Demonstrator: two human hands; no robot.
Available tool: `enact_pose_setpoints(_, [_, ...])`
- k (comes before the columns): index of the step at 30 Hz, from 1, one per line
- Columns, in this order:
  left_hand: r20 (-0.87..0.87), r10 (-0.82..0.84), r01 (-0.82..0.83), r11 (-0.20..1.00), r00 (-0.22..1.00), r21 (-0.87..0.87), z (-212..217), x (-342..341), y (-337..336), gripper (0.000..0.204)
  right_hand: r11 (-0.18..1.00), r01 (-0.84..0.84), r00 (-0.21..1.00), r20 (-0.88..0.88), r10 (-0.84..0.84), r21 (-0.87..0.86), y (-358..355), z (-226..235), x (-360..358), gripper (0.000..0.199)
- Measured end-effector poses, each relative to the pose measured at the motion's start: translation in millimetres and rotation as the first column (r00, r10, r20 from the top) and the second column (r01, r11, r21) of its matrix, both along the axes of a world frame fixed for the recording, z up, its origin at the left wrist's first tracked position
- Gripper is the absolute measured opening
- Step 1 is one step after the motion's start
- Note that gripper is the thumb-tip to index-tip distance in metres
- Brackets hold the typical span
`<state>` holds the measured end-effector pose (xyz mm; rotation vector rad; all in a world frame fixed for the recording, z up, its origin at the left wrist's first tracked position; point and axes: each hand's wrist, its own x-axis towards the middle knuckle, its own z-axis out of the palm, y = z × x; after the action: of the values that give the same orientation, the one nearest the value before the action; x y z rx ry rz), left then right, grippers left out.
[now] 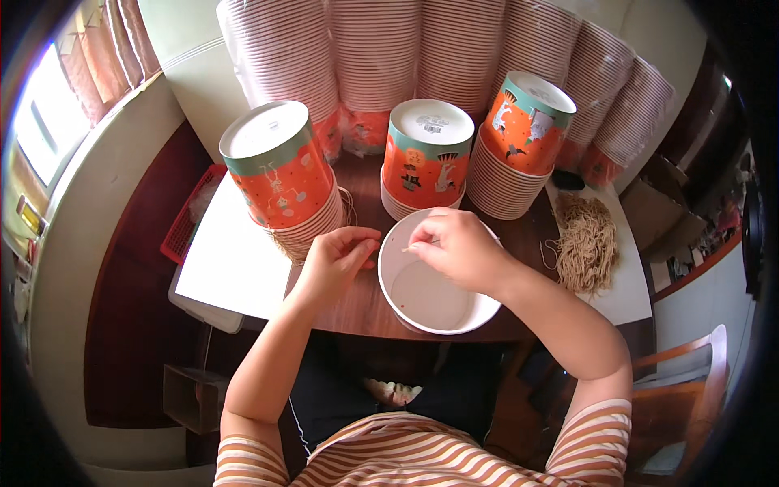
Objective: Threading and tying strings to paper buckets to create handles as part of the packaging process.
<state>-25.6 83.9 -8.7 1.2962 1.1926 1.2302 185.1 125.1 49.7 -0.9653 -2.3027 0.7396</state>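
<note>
A round paper bucket (pixel 393 280) with a white inside stands mouth up at the table's front edge, tipped slightly toward me. My right hand (pixel 458 247) is over its mouth, thumb and fingers pinched together; a small tan bit like a cord end shows at the fingertips. Just left of the rim, my left hand (pixel 339 256) has its thumb and forefinger pressed together. Whatever lies between those fingers is too small to make out. To the right of the bucket lies a heap of tan cords (pixel 588 243), with a loose loop hanging toward it.
Three upside-down stacks of orange and green paper buckets stand behind my hands: a left stack (pixel 280 174), a middle stack (pixel 426 162) and a right stack (pixel 523 138). Tall plastic-wrapped stacks (pixel 377 57) line the back. White sheet (pixel 235 268), red basket (pixel 182 223) and wooden chair (pixel 690 390) flank me.
</note>
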Motion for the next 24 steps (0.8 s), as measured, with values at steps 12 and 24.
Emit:
enact_pose_setpoints(12, [-0.130, -0.098, 0.102, 0.994, 0.987, 0.026, 12.1, 1.1, 12.6, 0.022, 0.992, 0.116, 0.993, 0.025, -0.115, -0.041, 8.6, -10.5, -20.7, 0.012])
enact_pose_setpoints(24, [-0.206, -0.164, 0.166, 0.986, 0.965, -0.005, 18.3, 0.4, 14.7, 0.022, 0.981, 0.159, 0.987, 0.052, -0.154, -0.108, 8.0, -10.9, -25.5, 0.015])
